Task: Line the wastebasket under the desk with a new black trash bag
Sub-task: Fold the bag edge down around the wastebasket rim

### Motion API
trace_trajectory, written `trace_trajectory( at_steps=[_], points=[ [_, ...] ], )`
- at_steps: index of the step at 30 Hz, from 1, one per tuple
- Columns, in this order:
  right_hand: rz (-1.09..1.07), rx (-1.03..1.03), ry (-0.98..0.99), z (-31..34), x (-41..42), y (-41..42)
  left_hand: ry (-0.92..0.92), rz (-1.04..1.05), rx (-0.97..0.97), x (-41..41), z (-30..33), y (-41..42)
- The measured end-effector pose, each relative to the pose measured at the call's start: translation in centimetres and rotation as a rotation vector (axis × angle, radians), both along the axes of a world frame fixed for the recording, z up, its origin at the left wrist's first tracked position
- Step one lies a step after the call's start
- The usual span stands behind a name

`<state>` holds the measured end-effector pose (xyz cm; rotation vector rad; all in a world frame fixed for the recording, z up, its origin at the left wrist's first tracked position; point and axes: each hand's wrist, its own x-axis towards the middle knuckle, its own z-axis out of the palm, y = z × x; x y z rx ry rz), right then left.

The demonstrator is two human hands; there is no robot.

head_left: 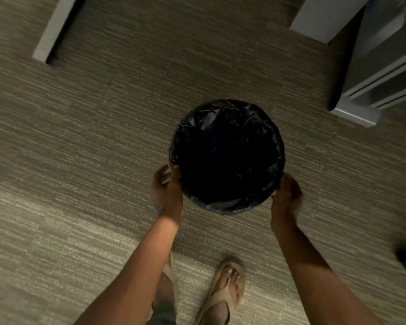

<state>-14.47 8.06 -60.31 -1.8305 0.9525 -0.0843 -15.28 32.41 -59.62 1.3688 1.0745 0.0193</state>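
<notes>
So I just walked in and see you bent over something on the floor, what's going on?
A person is holding a round wastebasket with both hands, the left hand and right hand gripping opposite sides of its rim. A black bag already lines it, folded over the rim. The basket is over the carpet, near grey desk legs, not yet under the desk.

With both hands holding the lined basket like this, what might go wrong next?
1. The left hand and right hand grip only the near rim of the wastebasket; it may tip.
2. The black trash bag could slip off the rim.
3. The basket might bump the desk leg.
</notes>
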Motion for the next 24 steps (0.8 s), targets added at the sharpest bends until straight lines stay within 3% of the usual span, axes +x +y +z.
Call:
trace_trajectory(
  at_steps=[3, 5, 8, 12, 16, 19, 24],
  points=[
    [0.053, 0.079, -0.031, -0.1, -0.6, 0.7, -0.064, -0.161, -0.070, -0.8, 0.0, -0.4],
    [-0.080, 0.036, 0.020, -0.2, -0.3, 0.5, -0.051, -0.143, -0.071, -0.6, 0.1, 0.4],
    [-0.166, -0.023, 0.078, 0.2, -0.4, 0.1, 0.111, -0.042, 0.013, -1.0, 0.0, 2.0],
    [0.006, 0.084, 0.155, 0.7, -1.0, 0.0, 0.233, -0.102, -0.028, -2.5, -0.5, 2.9],
    [0.136, 0.112, 0.150, 0.5, -0.5, -0.2, 0.223, -0.281, -0.039, -2.3, -0.6, 2.4],
    [0.142, 0.127, 0.156, 0.7, -0.5, 0.0, 0.212, -0.374, 0.060, -1.5, -0.6, 2.4],
    [0.158, 0.096, 0.160, 1.7, -0.6, 1.6, 0.195, -0.301, -0.037, -1.3, -0.1, 3.6]
  ],
)
